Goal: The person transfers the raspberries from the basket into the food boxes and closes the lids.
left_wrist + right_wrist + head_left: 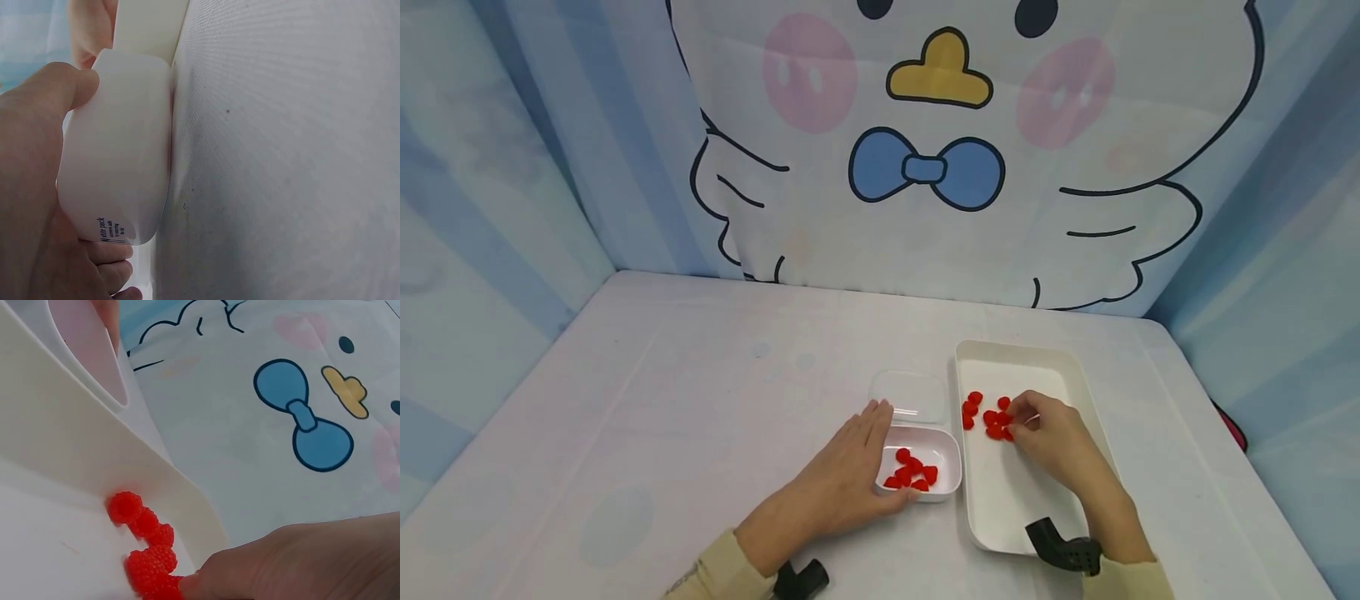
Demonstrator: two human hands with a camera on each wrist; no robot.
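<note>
A small white plastic box (951, 462) stands left of the tray with several red raspberries (904, 475) inside. My left hand (846, 471) holds this box, thumb at its near side and fingers at its far left. Printed small lettering shows on the box wall (119, 150) in the left wrist view. Over the white tray (1011, 508), my right hand (1054, 437) pinches at a raspberry with thumb and fingertips. Several more raspberries (970, 408) lie around it; they look bumpy in the right wrist view, where the thumb (215, 578) touches one. The right fingertips are partly hidden there.
A clear plastic lid (908, 396) lies on the table just behind the box. The tray's raised wall (144, 450) runs between the raspberries and the box. Behind the table (700, 400) hangs a printed curtain (925, 242), with more curtain on both sides.
</note>
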